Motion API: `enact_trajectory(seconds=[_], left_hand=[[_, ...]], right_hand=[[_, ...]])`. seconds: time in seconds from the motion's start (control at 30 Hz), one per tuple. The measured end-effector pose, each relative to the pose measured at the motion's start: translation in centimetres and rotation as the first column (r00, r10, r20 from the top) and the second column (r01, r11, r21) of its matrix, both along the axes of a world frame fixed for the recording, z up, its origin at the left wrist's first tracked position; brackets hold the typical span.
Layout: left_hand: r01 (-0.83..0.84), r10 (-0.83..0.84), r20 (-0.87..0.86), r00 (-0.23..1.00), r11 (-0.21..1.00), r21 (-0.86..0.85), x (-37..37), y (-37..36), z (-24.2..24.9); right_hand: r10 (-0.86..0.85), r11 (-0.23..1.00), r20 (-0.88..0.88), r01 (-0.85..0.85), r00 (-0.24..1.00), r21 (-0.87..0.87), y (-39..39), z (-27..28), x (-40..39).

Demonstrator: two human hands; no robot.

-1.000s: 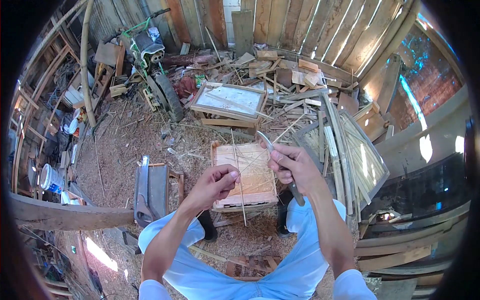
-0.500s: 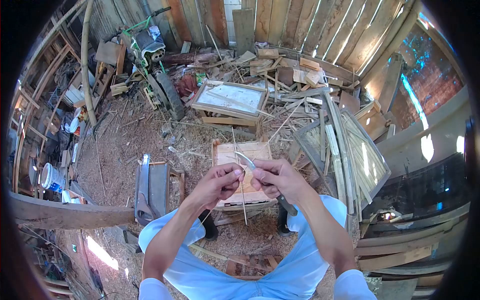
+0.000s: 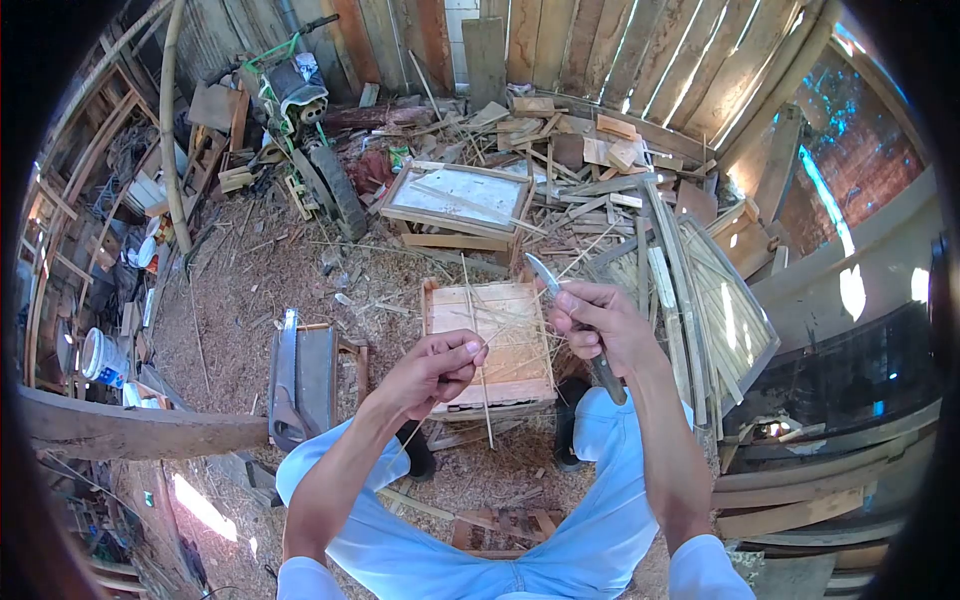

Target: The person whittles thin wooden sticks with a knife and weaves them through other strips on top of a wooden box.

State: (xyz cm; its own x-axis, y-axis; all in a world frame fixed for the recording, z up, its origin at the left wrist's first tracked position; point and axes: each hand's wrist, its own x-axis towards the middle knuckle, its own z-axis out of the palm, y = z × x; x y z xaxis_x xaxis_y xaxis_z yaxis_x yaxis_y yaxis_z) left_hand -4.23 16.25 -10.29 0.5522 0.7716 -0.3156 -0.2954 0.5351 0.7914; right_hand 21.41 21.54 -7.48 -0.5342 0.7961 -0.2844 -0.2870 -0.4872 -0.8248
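Note:
My left hand (image 3: 440, 368) is closed in a pinch on a thin pale wooden strip (image 3: 405, 437), which shows below the hand. My right hand (image 3: 608, 328), up and to the right, grips a knife (image 3: 544, 272) by its dark handle. The curved blade points up and left, apart from the left fingers. Below both hands stands a low wooden stool or box (image 3: 515, 365) with loose shavings on it. Another long thin stick (image 3: 486, 400) runs lengthwise across it, close to the left fingertips.
A handsaw (image 3: 287, 385) rests on a dark low bench (image 3: 318, 375) at the left. Further back are a framed panel (image 3: 460, 195), scrap wood (image 3: 590, 150) and a green motorbike (image 3: 310, 110). A slatted panel (image 3: 725, 310) leans at the right. Shavings cover the ground.
My right hand has moved up and right with the knife, away from the left hand. The left hand stays nearly in place, still pinching the strip.

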Motion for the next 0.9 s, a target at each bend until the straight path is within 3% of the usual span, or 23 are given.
enact_trajectory(seconds=[0.23, 0.33, 0.4, 0.57, 0.63, 0.67, 0.73, 0.8, 0.9], left_hand=[[0.004, -0.002, 0.031, 1.0, 0.998, -0.064, 0.1, -0.1, 0.0], [0.037, -0.034, 0.05, 0.998, 0.998, -0.042, -0.8, -0.3, -1.0], [0.028, -0.026, 0.039, 0.999, 0.998, -0.047, -1.0, -0.5, -1.6], [0.067, -0.067, 0.05, 0.997, 0.998, -0.01, -1.0, -0.3, -2.2], [-0.049, 0.062, 0.161, 0.985, 0.995, -0.081, -1.7, -0.1, -2.7], [-0.064, 0.074, 0.159, 0.985, 0.996, -0.067, -1.5, 0.3, -2.9], [-0.356, 0.351, 0.062, 0.934, 0.93, 0.093, 0.4, 1.7, -3.4], [-0.368, 0.357, 0.107, 0.928, 0.923, 0.109, 0.7, 3.1, -3.4], [-0.465, 0.469, 0.02, 0.883, 0.869, 0.171, 1.9, 4.8, -3.9]], right_hand=[[-0.016, 1.0, 0.062, 0.016, 0.998, 0.011, 0.2, 0.0, 0.4], [-0.091, 0.996, 0.002, 0.091, 0.996, 0.008, 1.0, 0.2, 2.1], [-0.244, 0.968, -0.055, 0.247, 0.968, 0.05, 1.9, 0.6, 4.0], [-0.412, 0.908, -0.016, 0.412, 0.911, 0.08, 3.1, -0.4, 6.7], [-0.54, 0.827, -0.063, 0.543, 0.839, 0.142, 3.8, 0.0, 7.9], [-0.527, 0.833, -0.073, 0.532, 0.847, 0.152, 3.9, -0.7, 7.3], [-0.425, 0.901, 0.204, 0.392, 0.882, 0.183, 2.2, -1.1, 4.1], [-0.373, 0.92, 0.233, 0.325, 0.898, 0.22, 1.7, -1.5, 1.0], [-0.24, 0.946, 0.25, 0.169, 0.938, 0.275, 0.6, -1.6, -2.8]])
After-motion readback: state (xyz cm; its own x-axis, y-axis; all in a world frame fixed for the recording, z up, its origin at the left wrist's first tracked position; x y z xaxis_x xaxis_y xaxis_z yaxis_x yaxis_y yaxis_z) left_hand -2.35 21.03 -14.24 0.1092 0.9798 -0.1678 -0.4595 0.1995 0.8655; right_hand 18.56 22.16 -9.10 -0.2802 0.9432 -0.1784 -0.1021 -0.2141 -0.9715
